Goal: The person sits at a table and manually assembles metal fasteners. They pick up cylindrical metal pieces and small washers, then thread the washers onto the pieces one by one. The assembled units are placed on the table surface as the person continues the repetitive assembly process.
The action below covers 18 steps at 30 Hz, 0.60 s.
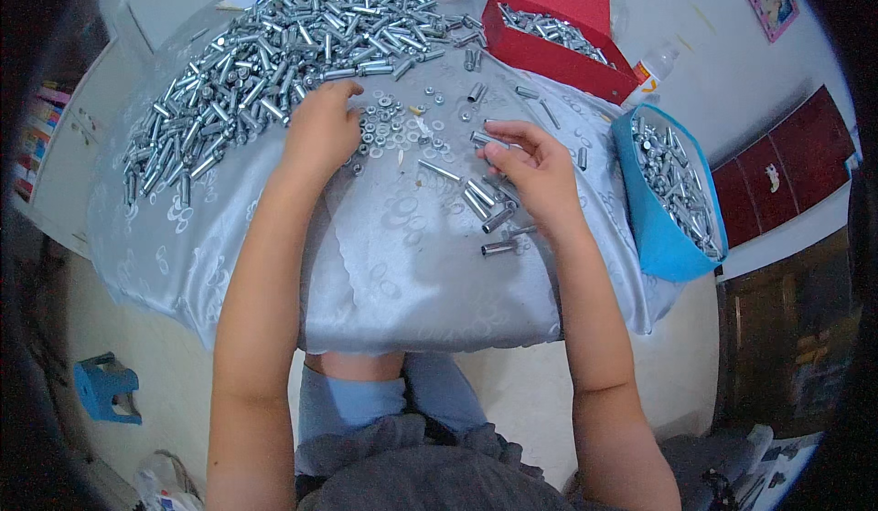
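My right hand (pixel 538 165) pinches a short shiny metal sleeve (pixel 487 140) between thumb and fingertips, just above the table. Below it lie several loose metal sleeves (pixel 476 202). My left hand (pixel 322 125) reaches to the edge of a large heap of metal expansion bolts (pixel 302 40). Its index finger arches forward, apart from the thumb, and nothing shows between them; the other fingers are hidden. Beside that hand, in the middle of the table, is a cluster of small nuts and flat washers (pixel 393 129).
A silvery patterned cloth (pixel 402 273) covers the round table. At the back right stands an open red box (pixel 558 63) with bolts inside. A blue fabric bin (pixel 672 228) full of bolts is on the right, near a plastic bottle (pixel 654 68). A blue stool (pixel 108 388) stands on the floor.
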### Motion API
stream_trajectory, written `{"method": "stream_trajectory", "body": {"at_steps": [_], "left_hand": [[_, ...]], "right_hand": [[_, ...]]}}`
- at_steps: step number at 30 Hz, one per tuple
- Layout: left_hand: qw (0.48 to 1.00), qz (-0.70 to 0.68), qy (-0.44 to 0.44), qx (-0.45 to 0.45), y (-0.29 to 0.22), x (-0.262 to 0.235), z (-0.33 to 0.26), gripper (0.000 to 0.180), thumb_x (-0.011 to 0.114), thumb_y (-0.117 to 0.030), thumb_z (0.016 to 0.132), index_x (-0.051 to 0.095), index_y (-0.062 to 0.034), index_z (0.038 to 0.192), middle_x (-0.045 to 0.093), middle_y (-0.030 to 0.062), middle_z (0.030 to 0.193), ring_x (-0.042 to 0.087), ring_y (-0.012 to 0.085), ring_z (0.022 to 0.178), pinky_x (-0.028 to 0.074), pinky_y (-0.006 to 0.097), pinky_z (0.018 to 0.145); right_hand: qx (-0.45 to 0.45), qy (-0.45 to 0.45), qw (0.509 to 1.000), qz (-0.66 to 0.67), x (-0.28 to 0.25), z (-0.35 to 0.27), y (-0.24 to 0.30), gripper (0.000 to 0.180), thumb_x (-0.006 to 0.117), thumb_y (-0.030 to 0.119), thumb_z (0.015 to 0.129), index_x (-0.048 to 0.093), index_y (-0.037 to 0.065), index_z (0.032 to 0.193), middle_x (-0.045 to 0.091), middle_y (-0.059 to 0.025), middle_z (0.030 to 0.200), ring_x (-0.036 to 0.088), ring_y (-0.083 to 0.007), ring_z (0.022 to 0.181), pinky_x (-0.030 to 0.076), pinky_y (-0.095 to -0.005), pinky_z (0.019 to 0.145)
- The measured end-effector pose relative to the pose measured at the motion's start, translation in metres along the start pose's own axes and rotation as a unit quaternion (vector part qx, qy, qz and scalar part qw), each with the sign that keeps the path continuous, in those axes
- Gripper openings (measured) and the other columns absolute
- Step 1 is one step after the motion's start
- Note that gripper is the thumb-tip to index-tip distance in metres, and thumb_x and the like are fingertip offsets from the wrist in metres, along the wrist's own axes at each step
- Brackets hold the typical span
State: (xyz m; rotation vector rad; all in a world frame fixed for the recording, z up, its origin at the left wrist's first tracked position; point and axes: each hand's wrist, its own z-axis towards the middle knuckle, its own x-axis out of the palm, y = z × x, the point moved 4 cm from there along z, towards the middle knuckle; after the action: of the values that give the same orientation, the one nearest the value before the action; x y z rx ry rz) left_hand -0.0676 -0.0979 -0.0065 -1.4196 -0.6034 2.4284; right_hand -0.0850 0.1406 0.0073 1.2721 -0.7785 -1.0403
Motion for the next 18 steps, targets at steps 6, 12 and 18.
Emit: {"method": "stream_trajectory", "body": {"at_steps": [6, 12, 18], "left_hand": [[0.998, -0.025, 0.028, 0.057, -0.015, 0.005, -0.006, 0.024, 0.056, -0.009, 0.074, 0.057, -0.0028, 0.098, 0.057, 0.0151, 0.097, 0.053, 0.0305, 0.094, 0.04, 0.036, 0.083], [0.946, -0.107, 0.149, 0.267, -0.062, 0.016, -0.025, 0.018, 0.059, -0.01, 0.072, 0.061, -0.0044, 0.089, 0.057, 0.0121, 0.09, 0.051, 0.0282, 0.089, 0.04, 0.036, 0.08], [0.938, -0.096, 0.165, 0.289, -0.073, 0.027, -0.034, 0.012, 0.056, -0.008, 0.076, 0.057, -0.0023, 0.086, 0.054, 0.0116, 0.084, 0.05, 0.0284, 0.088, 0.04, 0.036, 0.077]], "right_hand": [[-0.026, -0.007, 0.999, -0.027, -0.005, 0.002, -0.003, 0.024, 0.059, -0.001, 0.075, 0.055, -0.003, 0.099, 0.059, -0.0075, 0.092, 0.056, -0.0087, 0.074, 0.045, -0.0197, 0.065], [-0.039, 0.008, 0.996, -0.076, -0.004, 0.003, -0.006, 0.024, 0.059, -0.001, 0.074, 0.056, -0.001, 0.098, 0.059, -0.0055, 0.091, 0.053, -0.0064, 0.07, 0.043, -0.0178, 0.064], [-0.049, 0.007, 0.997, -0.056, -0.003, 0.002, -0.004, 0.026, 0.059, -0.001, 0.074, 0.054, -0.002, 0.099, 0.059, -0.0086, 0.09, 0.055, -0.0086, 0.072, 0.045, -0.0195, 0.064]]}}
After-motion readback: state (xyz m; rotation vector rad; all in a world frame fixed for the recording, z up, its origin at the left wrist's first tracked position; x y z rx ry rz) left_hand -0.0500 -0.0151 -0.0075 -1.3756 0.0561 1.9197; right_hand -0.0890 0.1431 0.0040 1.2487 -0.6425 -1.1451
